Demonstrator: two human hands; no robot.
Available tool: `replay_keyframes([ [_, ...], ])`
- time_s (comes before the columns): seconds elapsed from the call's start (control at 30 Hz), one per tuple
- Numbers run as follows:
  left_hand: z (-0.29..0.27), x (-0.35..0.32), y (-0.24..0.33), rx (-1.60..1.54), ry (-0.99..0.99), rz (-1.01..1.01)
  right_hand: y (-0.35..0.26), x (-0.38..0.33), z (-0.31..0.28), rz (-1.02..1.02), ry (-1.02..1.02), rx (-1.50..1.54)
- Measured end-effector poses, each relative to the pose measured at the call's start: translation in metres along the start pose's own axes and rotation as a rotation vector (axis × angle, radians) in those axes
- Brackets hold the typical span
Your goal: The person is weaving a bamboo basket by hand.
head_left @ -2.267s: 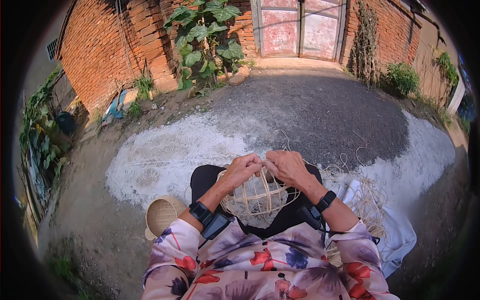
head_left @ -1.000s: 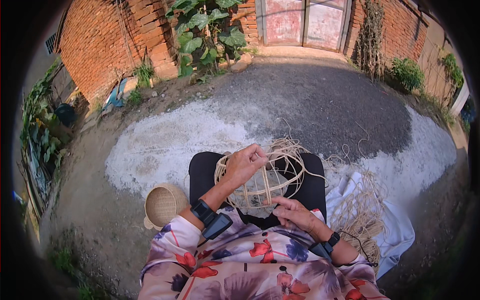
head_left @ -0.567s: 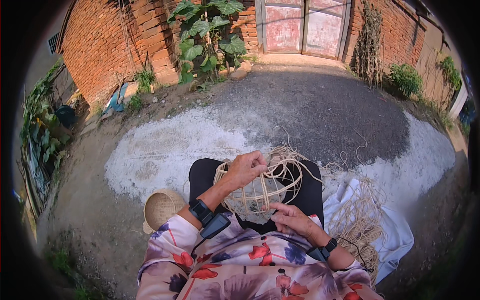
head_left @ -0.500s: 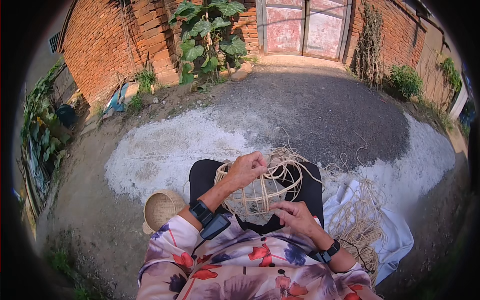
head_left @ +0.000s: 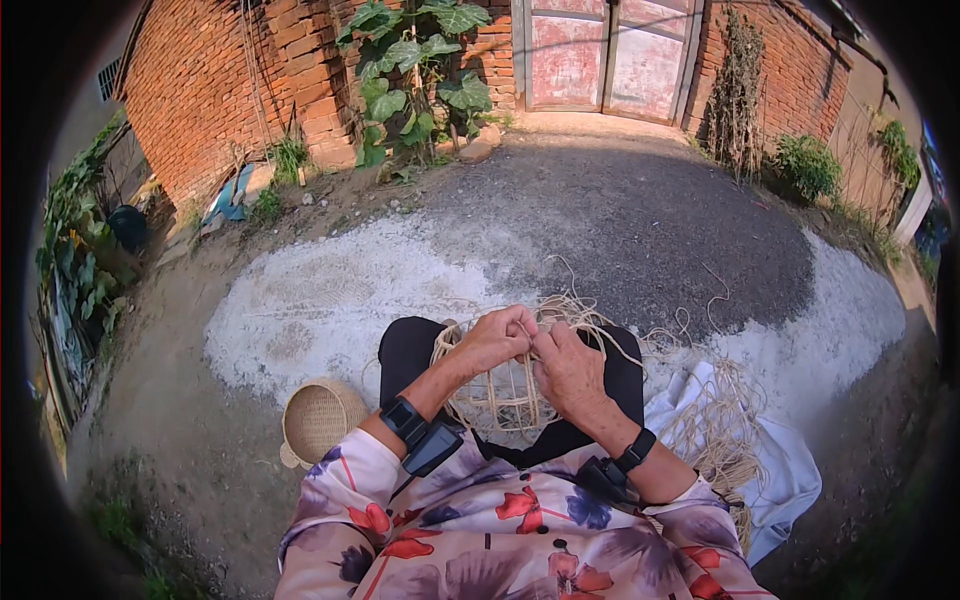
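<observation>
An openwork frame of pale cord (head_left: 497,400), like a basket in the weaving, rests across my lap between my dark-trousered knees. My left hand (head_left: 497,336) pinches cord strands at its far rim. Beside it, almost touching, my right hand (head_left: 570,372) has its thumb and forefinger closed on cord at the same spot. Both hands hide the exact crossing of the strands. Loose cord ends (head_left: 575,300) stick out past the far side and trail to the right.
A small woven basket (head_left: 318,425) lies tipped on the ground at my left. To my right, a heap of loose cord (head_left: 715,430) lies on a white cloth (head_left: 790,490). Ahead are grey gravel (head_left: 660,220), a leafy climbing plant (head_left: 410,80), brick walls and a faded red door (head_left: 610,60).
My right hand has risen from the near edge of the frame to the far rim, meeting my left hand there. The left hand keeps its pinch almost in place.
</observation>
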State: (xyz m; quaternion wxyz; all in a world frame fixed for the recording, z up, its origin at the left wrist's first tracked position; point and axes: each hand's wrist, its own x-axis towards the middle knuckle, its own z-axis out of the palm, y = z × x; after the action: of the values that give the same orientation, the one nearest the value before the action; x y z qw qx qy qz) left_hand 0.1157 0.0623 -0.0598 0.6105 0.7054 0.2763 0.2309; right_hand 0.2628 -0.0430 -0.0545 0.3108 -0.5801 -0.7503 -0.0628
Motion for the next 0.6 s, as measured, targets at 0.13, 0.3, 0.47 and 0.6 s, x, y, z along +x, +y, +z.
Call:
replay_keyframes([
  [0.13,0.000,-0.002,-0.001,0.059,0.026,0.023,-0.003,0.002,-0.001,0.002,0.004,0.019],
  [0.3,-0.002,-0.004,0.000,0.042,-0.034,-0.031,-0.007,0.001,0.001,0.038,-0.003,0.208],
  [0.47,0.000,-0.009,0.002,-0.001,0.003,0.050,0.000,0.000,-0.023,0.330,-0.185,0.536],
  [0.6,-0.002,-0.012,0.008,0.058,-0.024,0.021,0.009,-0.005,-0.044,0.366,-0.343,0.315],
])
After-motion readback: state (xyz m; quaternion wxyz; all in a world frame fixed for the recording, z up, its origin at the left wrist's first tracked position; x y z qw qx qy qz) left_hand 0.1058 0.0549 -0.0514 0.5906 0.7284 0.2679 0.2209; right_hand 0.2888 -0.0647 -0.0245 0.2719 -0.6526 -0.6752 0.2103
